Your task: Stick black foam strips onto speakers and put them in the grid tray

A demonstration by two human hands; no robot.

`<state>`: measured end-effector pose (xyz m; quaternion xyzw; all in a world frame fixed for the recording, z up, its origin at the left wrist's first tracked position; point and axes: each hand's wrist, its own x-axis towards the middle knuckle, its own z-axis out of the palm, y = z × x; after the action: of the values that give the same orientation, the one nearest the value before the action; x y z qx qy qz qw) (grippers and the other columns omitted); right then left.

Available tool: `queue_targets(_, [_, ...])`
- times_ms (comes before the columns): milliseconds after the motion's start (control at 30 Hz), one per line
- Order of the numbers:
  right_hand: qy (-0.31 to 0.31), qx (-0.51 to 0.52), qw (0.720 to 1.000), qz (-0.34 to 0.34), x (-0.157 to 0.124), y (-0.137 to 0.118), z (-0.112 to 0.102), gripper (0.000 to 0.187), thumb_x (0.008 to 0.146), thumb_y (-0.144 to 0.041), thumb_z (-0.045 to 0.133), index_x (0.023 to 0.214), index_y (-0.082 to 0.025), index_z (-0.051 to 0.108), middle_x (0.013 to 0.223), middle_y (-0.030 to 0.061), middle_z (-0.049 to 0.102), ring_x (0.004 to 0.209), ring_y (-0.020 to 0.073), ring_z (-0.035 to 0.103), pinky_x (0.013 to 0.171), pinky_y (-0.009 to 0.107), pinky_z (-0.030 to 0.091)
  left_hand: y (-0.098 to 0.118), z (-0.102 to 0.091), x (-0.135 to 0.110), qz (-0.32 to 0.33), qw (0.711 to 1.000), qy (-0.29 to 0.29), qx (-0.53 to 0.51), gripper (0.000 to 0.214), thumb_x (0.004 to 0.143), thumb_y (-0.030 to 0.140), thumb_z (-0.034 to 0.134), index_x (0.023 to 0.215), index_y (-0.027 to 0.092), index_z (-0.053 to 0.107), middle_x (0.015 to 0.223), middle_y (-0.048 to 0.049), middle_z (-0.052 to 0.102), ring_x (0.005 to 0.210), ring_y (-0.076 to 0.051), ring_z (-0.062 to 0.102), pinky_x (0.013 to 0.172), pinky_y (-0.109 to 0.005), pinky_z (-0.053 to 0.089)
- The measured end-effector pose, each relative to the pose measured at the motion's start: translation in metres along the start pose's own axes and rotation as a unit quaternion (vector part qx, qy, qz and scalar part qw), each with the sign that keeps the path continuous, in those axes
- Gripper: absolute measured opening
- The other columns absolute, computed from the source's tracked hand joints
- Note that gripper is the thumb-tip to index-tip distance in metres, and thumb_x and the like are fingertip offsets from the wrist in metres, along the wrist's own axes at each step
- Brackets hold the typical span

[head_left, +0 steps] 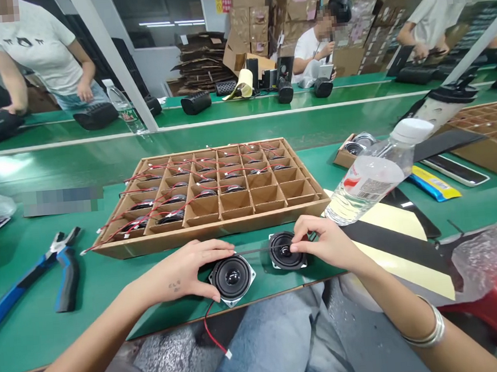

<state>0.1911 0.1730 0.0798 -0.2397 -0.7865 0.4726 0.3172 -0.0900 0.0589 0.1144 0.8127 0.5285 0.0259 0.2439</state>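
A round black speaker driver with a silver metal frame (232, 277) lies face up near the table's front edge, its red wire and white plug hanging over that edge. My left hand (190, 271) holds it from the left, thumb below and fingertips along its top rim. A second speaker driver (283, 254) rests face up to the right. Over it, my right hand (319, 239) pinches a thin black strip (256, 250) between thumb and forefinger. This strip runs left to the fingertips of my left hand; whether they grip its end I cannot tell.
Behind my hands stands a divided cardboard tray (217, 230) holding several wired speakers. Blue-handled pliers (66, 275) lie left. A water bottle (368, 176) leans right, beside pale sheets with black strips (401, 243). Several co-workers sit or stand across the green conveyor (227, 130).
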Motion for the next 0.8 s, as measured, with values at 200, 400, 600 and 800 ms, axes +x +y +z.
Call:
queue_targets(200, [-0.014, -0.008, 1.0, -0.008, -0.005, 0.004, -0.002, 0.02, 0.072, -0.035, 0.07, 0.064, -0.018, 0.062, 0.068, 0.0009, 0.056, 0.063, 0.0137, 0.053, 0.059, 0.026, 0.043, -0.003, 0.011, -0.001, 0.031, 0.999, 0.024, 0.014, 0.07, 0.069, 0.058, 0.059, 0.128, 0.026, 0.039, 0.132, -0.0039, 0.045, 0.119, -0.02, 0.042, 0.095, -0.031, 0.032])
queue_targets(400, [-0.042, -0.041, 0.998, -0.021, -0.006, -0.001, 0.0, 0.022, 0.076, -0.035, 0.067, 0.064, -0.018, 0.061, 0.068, 0.0013, 0.058, 0.065, 0.0142, 0.054, 0.06, 0.026, 0.042, 0.002, 0.022, -0.006, -0.003, 0.996, 0.066, 0.061, 0.07, 0.065, 0.065, 0.057, 0.121, 0.025, 0.048, 0.124, -0.0043, 0.05, 0.097, -0.02, 0.051, 0.084, -0.032, 0.036])
queue_targets(600, [-0.061, -0.107, 0.992, -0.039, -0.009, -0.003, 0.002, 0.02, 0.077, -0.032, 0.068, 0.065, -0.018, 0.06, 0.07, 0.0001, 0.059, 0.069, 0.0146, 0.054, 0.066, 0.029, 0.038, 0.012, 0.025, -0.008, -0.028, 0.992, 0.087, 0.091, 0.067, 0.063, 0.063, 0.062, 0.119, 0.029, 0.051, 0.117, -0.004, 0.052, 0.079, -0.017, 0.047, 0.076, -0.031, 0.038])
queue_targets(800, [-0.09, -0.181, 0.977, -0.062, -0.016, -0.011, 0.006, 0.016, 0.077, -0.02, 0.069, 0.066, -0.018, 0.058, 0.07, -0.0033, 0.059, 0.07, 0.0132, 0.052, 0.067, 0.029, 0.029, 0.017, 0.033, -0.01, -0.04, 0.989, 0.112, 0.091, 0.068, 0.062, 0.059, 0.066, 0.122, 0.032, 0.047, 0.111, -0.0043, 0.051, 0.079, -0.017, 0.047, 0.075, -0.031, 0.039])
